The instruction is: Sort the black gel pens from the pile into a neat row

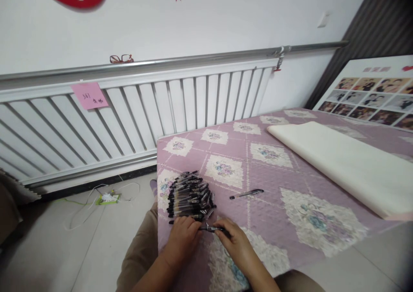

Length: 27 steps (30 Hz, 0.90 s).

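My left hand [182, 239] and my right hand [237, 247] meet at the near edge of a pink patterned cloth [267, 189]. Both pinch one black pen [211, 228] held level between them, the left at its left end, the right at its right end. Just beyond my left hand lies a heap of several black-and-clear pens [190, 195]. A single pen [247, 193] lies apart on the cloth, to the right of the heap.
A long cream roll [348, 165] lies across the right of the cloth. A photo board [371, 96] leans at the far right. A white radiator [129, 111] with a pink note [89, 95] lines the wall. Cables [103, 197] lie on the floor.
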Available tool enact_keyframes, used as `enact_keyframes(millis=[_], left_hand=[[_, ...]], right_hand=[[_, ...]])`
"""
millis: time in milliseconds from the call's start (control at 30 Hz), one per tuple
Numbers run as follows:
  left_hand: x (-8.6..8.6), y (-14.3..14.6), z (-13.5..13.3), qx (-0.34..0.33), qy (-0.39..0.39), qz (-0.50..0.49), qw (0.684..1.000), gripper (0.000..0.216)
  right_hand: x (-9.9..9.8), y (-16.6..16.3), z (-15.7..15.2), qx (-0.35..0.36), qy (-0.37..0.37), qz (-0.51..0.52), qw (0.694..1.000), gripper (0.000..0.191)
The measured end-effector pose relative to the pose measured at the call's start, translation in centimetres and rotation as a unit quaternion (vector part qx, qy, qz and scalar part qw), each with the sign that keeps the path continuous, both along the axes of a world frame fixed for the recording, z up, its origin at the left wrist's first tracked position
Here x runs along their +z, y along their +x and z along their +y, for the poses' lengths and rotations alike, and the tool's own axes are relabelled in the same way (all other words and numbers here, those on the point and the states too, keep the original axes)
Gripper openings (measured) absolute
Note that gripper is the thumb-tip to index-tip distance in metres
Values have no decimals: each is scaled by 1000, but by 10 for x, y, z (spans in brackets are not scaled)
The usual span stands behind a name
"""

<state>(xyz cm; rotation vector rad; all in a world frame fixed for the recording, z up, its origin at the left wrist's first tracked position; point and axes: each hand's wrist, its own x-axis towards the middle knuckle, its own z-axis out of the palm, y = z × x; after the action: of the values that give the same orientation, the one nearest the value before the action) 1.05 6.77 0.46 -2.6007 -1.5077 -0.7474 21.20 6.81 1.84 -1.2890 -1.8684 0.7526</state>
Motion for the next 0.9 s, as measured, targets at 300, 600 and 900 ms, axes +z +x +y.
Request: enact_keyframes(millis=[300,600,900], left_hand=[[-8,-1,1,-6,23,15,1000,7],[-4,-3,-1,-14,70,3,997,19],[-1,-2,-1,-14,95,-16,995,24]], right_hand=[[2,-2,0,8,6,-25,1000,12],[4,-3,-1,23,-2,-38,999,11],[5,-6,-2,26,-27,-16,999,12]])
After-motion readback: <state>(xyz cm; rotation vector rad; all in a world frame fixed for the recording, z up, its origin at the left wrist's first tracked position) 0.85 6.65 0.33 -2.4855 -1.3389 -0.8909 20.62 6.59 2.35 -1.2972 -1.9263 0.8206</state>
